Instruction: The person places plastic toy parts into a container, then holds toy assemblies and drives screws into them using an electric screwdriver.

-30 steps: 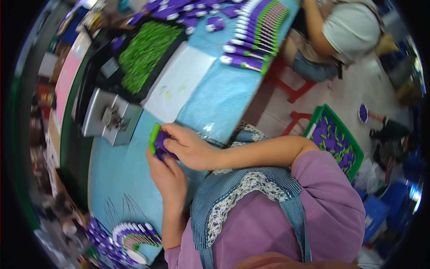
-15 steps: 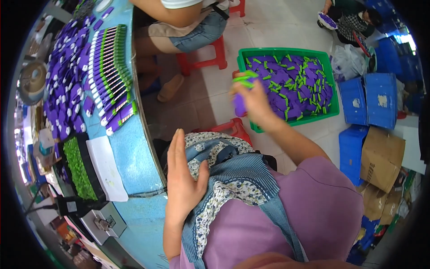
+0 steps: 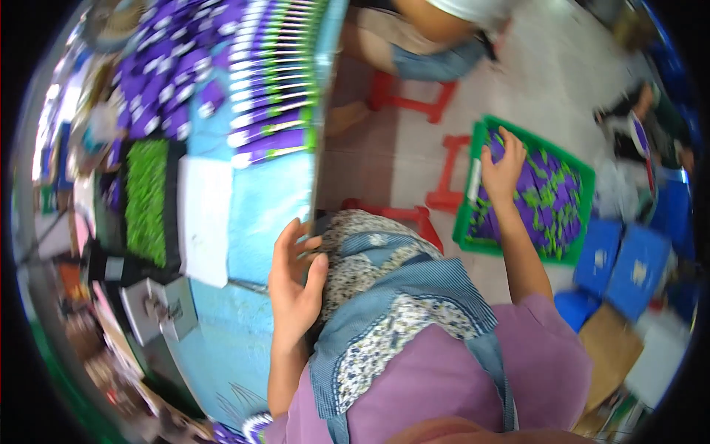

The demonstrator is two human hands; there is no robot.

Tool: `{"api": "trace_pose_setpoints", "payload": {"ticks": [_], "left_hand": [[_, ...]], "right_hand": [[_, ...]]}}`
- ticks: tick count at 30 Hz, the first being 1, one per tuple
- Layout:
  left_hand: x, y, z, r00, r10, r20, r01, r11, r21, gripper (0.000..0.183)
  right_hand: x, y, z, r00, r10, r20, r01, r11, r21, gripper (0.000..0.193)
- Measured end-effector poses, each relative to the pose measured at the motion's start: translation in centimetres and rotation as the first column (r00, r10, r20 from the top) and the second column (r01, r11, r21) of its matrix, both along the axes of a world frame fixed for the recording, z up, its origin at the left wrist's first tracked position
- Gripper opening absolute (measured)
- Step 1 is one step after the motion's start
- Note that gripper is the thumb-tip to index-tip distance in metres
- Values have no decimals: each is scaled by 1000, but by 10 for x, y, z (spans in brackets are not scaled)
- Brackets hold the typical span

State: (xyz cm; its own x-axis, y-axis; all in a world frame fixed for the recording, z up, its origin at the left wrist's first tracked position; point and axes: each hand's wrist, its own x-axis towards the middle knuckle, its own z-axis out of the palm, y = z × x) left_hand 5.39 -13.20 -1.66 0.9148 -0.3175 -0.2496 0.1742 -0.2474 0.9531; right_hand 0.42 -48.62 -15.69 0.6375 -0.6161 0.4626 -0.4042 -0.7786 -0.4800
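Observation:
My right hand [image 3: 504, 172] hovers over the left part of a green plastic crate [image 3: 589, 177], fingers curved and apart, with nothing visible in it. Inside the crate lie many flat purple pieces with bright green ends [image 3: 543, 194]. My left hand [image 3: 297, 285] is beside the blue table's [image 3: 248, 214] edge, thumb and fingers spread, holding nothing I can see. On the table, a row of purple pieces with white tips and green ends [image 3: 277, 74] lies neatly stacked. Farther left is a loose heap of purple pieces with white tips [image 3: 166, 74].
A black tray of small green parts [image 3: 148, 200] stands beside a white sheet [image 3: 205, 218]. Nearer sits a metal box-like device [image 3: 159, 307]. Red stools [image 3: 447, 177] are between table and crate. A seated co-worker [image 3: 436, 44] is ahead; blue bins [image 3: 636, 259] stand at right.
My right hand has let go of the purple and green pieces it held. My left hand's fingers have bent slightly. The view has turned, shifting table and crate rightward in the picture.

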Motion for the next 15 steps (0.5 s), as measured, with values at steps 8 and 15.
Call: {"api": "trace_pose_setpoints", "payload": {"ticks": [8,15], "left_hand": [[60,-16,0,771,290,-567,-587,668,-456,58],[100,-46,-6,723,208,-659,-650,530,-545,22]], "right_hand": [[234,108,154,525,828,197,-828,550,-106,45],[320,110,158,475,801,-363,-856,517,20,41]]}}
